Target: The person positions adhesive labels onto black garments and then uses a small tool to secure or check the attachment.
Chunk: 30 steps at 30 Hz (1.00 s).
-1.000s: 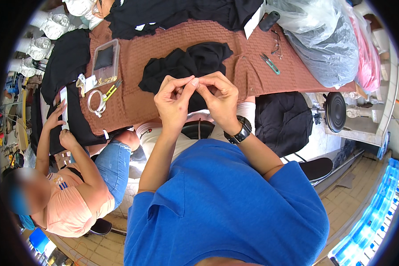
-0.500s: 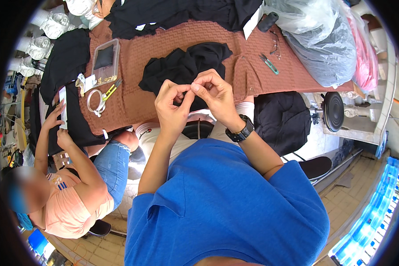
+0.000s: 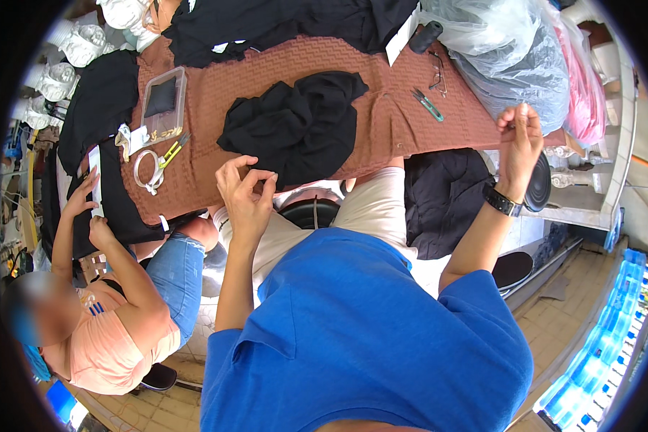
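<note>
My left hand (image 3: 248, 198) hovers at the table's near edge, just in front of a crumpled black cloth (image 3: 295, 119). Its thumb and forefinger come together in a pinch; whatever lies between them is too small to make out. Raised well out to the right is my right hand (image 3: 520, 144), beside the large plastic bag. Thumb and forefinger are pressed tip to tip there, and I cannot see what they hold. A dark watch (image 3: 502, 201) circles my right wrist. The black cloth lies loose on the brown table cover (image 3: 216, 93), and neither hand visibly grips it.
Small thread snips (image 3: 428, 105), eyeglasses (image 3: 438, 74) and a black thread spool (image 3: 426, 37) lie at the right. A clear box (image 3: 163, 104), yellow-handled cutters (image 3: 173, 151) and a white ring (image 3: 148, 171) are at the left. Plastic bags (image 3: 515, 68) fill the far right. A co-worker (image 3: 122, 309) sits at left.
My hands, which were together over the black cloth, have parted. The right swung far out to the right and the left came down and leftward. More of the cloth now shows.
</note>
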Each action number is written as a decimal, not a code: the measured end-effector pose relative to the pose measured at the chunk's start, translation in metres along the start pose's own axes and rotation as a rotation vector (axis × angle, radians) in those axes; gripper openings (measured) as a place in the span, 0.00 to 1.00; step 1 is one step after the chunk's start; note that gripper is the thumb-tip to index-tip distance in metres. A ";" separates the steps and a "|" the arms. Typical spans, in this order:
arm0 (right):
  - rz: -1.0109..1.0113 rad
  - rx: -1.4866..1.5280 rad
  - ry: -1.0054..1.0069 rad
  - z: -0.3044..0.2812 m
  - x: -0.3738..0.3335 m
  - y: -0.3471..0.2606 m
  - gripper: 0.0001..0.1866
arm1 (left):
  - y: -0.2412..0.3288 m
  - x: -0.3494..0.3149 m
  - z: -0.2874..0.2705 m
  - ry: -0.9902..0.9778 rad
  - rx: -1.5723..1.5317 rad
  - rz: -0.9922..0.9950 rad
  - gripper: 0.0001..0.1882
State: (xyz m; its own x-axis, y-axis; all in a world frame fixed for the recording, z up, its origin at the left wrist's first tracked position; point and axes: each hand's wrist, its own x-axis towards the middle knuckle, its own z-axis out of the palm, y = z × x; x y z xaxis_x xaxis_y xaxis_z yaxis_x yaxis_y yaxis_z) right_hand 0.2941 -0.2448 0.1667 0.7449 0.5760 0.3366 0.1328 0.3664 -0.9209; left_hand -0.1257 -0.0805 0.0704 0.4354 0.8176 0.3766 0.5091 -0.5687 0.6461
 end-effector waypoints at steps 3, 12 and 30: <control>-0.016 -0.063 0.019 -0.020 0.002 -0.011 0.09 | 0.000 -0.004 0.001 -0.011 -0.031 -0.029 0.03; -0.126 -0.973 -0.010 -0.042 0.035 -0.010 0.09 | 0.029 -0.018 0.022 -0.433 -0.425 0.084 0.03; -0.014 -1.231 -0.168 0.053 0.112 0.253 0.09 | -0.035 0.002 -0.039 -0.113 -0.305 -0.242 0.13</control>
State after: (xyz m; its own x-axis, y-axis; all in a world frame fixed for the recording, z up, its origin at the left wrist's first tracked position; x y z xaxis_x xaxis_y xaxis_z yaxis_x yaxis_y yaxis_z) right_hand 0.3768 -0.0488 -0.0185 0.6579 0.6969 0.2855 0.7323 -0.5034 -0.4586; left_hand -0.1720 -0.0556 0.0748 0.4174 0.9001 0.1249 0.3705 -0.2941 0.8811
